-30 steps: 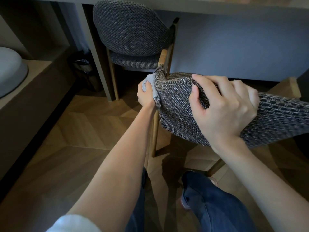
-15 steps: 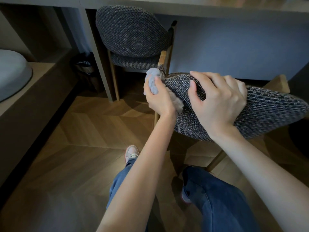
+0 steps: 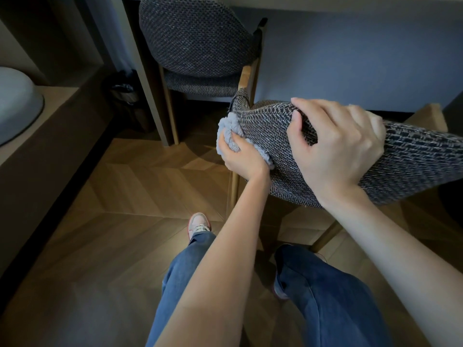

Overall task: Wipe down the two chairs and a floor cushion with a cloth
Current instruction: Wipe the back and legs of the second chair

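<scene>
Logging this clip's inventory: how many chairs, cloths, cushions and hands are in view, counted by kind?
Chairs: 2 (near chair, far chair)
Cloths: 1 (cloth)
Cushions: 1 (pale cushion)
Hands: 2 (left hand, right hand)
Total: 6

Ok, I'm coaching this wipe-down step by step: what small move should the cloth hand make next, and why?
Probably slide the cloth rightward along the chair back, under the right hand. The left hand holds it bunched against the back's left end, the right hand grips the top edge, and most of the fabric stretches off to the right.
</scene>
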Available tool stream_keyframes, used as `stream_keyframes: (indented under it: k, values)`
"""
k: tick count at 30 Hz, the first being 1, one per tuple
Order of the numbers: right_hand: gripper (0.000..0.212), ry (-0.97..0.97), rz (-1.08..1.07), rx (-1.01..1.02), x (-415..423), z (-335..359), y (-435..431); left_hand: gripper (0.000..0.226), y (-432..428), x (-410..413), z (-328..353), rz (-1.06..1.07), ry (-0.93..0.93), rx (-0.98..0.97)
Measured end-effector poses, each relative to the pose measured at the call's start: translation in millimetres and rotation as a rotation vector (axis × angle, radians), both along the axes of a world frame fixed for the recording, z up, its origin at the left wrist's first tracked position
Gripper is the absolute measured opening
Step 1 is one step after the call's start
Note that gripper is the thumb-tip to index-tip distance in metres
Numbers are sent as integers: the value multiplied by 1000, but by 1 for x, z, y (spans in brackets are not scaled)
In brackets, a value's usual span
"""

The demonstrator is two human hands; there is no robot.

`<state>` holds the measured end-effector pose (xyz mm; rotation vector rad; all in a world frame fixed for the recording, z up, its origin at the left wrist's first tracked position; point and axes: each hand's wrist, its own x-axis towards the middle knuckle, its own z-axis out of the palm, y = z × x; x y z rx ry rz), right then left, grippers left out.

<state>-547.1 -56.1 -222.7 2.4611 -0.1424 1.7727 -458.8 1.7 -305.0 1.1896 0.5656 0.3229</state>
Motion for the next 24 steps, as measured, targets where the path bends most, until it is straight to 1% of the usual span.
stream_keyframes:
  k: [5, 8, 10, 14, 17, 20, 22, 24]
  values:
    - [20, 2, -3, -12, 1, -1, 0, 34, 1, 0, -31, -75, 104, 35]
    - [20, 12, 1, -6, 1, 1, -1, 35, 4, -5, -36, -113, 187, -22]
    - [20, 23, 7, 4, -1, 2, 0, 35, 3, -11, -26, -86, 202, -63]
    - [21, 78, 26, 42, -6, 8, 2, 33, 0, -31, 22, -9, 40, -92]
    - [24, 190, 95, 61, -15, 17, -5, 32, -5, -49, 64, 19, -85, -127]
    - [26, 298, 184, 51, -28, 27, -20, 28, -16, -63, 86, 52, -204, -97]
    - [31, 337, 168, 51, -34, 30, -29, 30, -24, -67, 83, 75, -217, -63]
    - [34, 342, 130, 48, -37, 27, -31, 33, -29, -67, 66, 71, -170, -2]
